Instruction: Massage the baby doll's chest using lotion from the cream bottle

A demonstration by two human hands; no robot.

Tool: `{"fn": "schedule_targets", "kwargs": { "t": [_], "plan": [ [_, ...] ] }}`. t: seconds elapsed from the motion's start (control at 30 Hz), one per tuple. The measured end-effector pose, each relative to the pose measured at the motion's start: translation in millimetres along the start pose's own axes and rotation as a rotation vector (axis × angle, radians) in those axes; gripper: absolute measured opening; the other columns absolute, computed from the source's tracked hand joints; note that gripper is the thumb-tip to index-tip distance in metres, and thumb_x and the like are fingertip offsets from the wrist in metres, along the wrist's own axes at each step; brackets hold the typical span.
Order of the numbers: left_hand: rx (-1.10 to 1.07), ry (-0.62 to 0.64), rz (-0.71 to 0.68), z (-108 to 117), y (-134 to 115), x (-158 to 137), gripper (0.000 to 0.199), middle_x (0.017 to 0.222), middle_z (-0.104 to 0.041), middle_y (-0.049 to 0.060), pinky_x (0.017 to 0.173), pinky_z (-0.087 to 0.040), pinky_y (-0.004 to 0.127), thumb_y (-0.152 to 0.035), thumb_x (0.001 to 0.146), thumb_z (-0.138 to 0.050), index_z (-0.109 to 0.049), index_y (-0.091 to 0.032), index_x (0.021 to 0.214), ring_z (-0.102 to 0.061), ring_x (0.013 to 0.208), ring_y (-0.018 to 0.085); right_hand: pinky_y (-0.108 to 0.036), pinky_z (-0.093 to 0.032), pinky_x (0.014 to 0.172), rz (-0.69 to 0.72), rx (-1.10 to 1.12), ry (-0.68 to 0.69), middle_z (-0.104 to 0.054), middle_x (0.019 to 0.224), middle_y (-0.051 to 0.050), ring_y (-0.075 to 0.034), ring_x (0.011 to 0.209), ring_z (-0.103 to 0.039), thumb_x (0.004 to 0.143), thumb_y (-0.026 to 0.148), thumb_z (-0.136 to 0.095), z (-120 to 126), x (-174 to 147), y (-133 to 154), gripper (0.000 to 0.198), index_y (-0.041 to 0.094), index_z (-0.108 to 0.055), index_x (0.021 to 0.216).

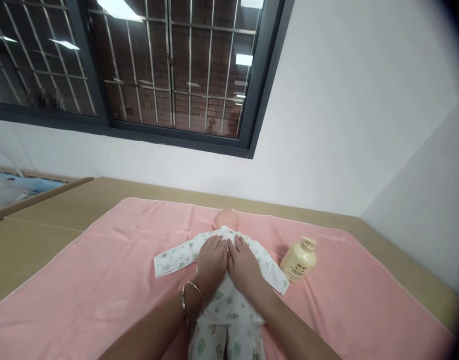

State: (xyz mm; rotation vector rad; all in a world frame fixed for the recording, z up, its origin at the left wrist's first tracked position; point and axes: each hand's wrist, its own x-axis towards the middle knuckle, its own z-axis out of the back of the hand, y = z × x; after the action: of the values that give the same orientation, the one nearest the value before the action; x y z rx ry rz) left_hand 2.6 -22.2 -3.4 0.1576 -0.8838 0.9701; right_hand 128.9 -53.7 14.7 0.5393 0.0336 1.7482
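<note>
A baby doll (227, 220) lies on a pink sheet with its head at the far end, dressed in a white patterned long-sleeved top (229, 305) and matching trousers (207, 342). Both sleeves spread outward. My left hand (212, 257), with bangles at the wrist, rests flat on the upper part of the top. Beside it, touching along the inner edges, my right hand (243, 262) also lies flat there. The fingers of both hands point toward the doll's head, and neither hand holds anything. Whether the doll lies face up or face down I cannot tell.
A cream pump bottle (300, 260) stands on the pink sheet (113, 280), close to the doll's right-hand sleeve. Under the sheet is a wooden tabletop (64, 210) against a white wall. A barred window (177, 75) is above. At far left sits a blue-lined tray (27, 187).
</note>
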Motion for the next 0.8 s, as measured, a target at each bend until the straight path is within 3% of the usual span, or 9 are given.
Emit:
{"fn": "schedule_targets", "kwargs": {
  "t": [0.17, 0.33, 0.47, 0.63, 0.8],
  "plan": [
    [-0.017, 0.037, 0.118, -7.6, 8.3, 0.8, 0.033, 0.12, -0.061, 0.015, 0.099, -0.045, 0.049, -0.025, 0.09, -0.043, -0.056, -0.015, 0.119, -0.055, 0.114, 0.029, -0.047, -0.023, 0.114, -0.019, 0.134, -0.019, -0.037, 0.149, -0.011, -0.027, 0.141, -0.028, 0.094, 0.028, -0.037, -4.2, 10.8, -18.4, 0.047, 0.017, -0.047, 0.139],
    [-0.034, 0.135, 0.106, -19.2, 22.0, 0.2, 0.043, 0.138, -0.052, 0.015, 0.108, -0.034, 0.056, -0.026, 0.091, -0.041, -0.048, -0.013, 0.131, -0.042, 0.132, 0.031, -0.05, -0.017, 0.116, 0.048, 0.16, -0.041, -0.033, 0.152, -0.01, -0.024, 0.143, -0.021, 0.095, 0.031, -0.037, -16.7, 21.9, -35.6, 0.051, 0.017, -0.039, 0.144],
    [-0.05, 0.116, 0.011, -14.4, 17.7, 1.3, 0.037, 0.133, -0.057, 0.014, 0.109, -0.038, 0.05, -0.023, 0.092, -0.038, -0.057, -0.014, 0.123, -0.048, 0.128, 0.027, -0.048, -0.017, 0.116, 0.044, 0.121, -0.027, -0.029, 0.153, -0.011, -0.025, 0.144, -0.019, 0.096, 0.032, -0.035, -14.6, 18.6, -31.6, 0.053, 0.013, -0.035, 0.145],
    [-0.031, 0.007, -0.032, -5.7, 8.8, 1.5, 0.03, 0.111, -0.069, 0.012, 0.102, -0.046, 0.047, -0.022, 0.092, -0.039, -0.066, -0.018, 0.105, -0.06, 0.111, 0.025, -0.043, -0.028, 0.112, 0.018, 0.026, -0.073, -0.047, 0.142, -0.013, -0.027, 0.138, -0.033, 0.097, 0.026, -0.032, -4.5, 3.3, -10.3, 0.046, 0.012, -0.049, 0.137],
    [-0.023, 0.036, 0.068, -8.4, 12.7, 2.8, 0.034, 0.122, -0.063, 0.014, 0.103, -0.045, 0.049, -0.027, 0.09, -0.044, -0.06, -0.015, 0.117, -0.055, 0.118, 0.028, -0.041, -0.033, 0.11, -0.056, 0.056, -0.073, -0.05, 0.14, -0.011, -0.025, 0.135, -0.038, 0.096, 0.03, -0.035, -1.6, 3.7, -9.4, 0.045, 0.016, -0.051, 0.135]
  ]
}}
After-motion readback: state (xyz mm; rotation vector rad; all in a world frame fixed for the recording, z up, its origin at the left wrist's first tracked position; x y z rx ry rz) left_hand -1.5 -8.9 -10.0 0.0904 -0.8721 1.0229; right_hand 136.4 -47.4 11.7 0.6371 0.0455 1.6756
